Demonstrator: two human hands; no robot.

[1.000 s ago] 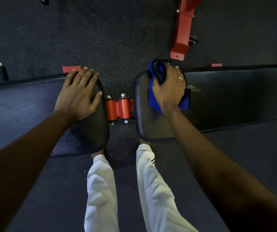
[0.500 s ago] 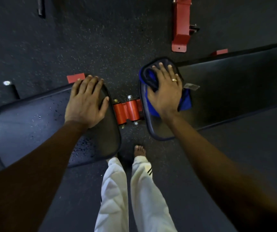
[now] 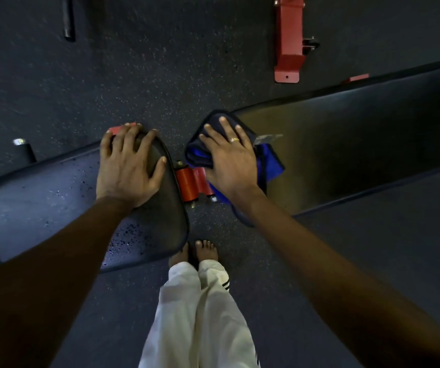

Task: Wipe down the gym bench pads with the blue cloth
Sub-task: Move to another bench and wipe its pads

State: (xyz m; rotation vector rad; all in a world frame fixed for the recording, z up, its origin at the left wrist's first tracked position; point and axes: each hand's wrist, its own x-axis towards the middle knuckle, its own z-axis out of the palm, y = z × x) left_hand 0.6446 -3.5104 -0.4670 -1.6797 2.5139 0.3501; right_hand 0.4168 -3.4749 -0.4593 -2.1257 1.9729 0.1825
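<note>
1. Black vinyl, smooth with a dull sheen, covers both pads. The short seat pad (image 3: 40, 197) has rounded corners and a piped edge. The long back pad (image 3: 359, 144) runs off to the right.
2. Fine droplets (image 3: 126, 235) speckle the seat pad's near side.
3. Between the pads sits a red metal hinge roller (image 3: 189, 181), cylindrical. A red steel frame foot (image 3: 288, 49) lies beyond on the speckled rubber floor (image 3: 147, 75).
4. My left grip (image 3: 127, 166) is released. It rests flat on the seat pad's far corner, fingertips reaching its far edge.
5. My right grip (image 3: 229, 163) is also released. Its straight, spread fingers press the blue cloth (image 3: 269, 160) onto the rounded end of the back pad. A gold ring (image 3: 234, 139) shows on one finger.
6. That cloth is soft and bunched, with folds spilling out from under the palm.
7. Compared with half a second ago, the cloth has slid toward the pad's end. It now overhangs the edge and covers part of the hinge.
8. My left grip has kept its place, and both bare feet (image 3: 207, 251) now show below the white trousers (image 3: 200, 314).
</note>
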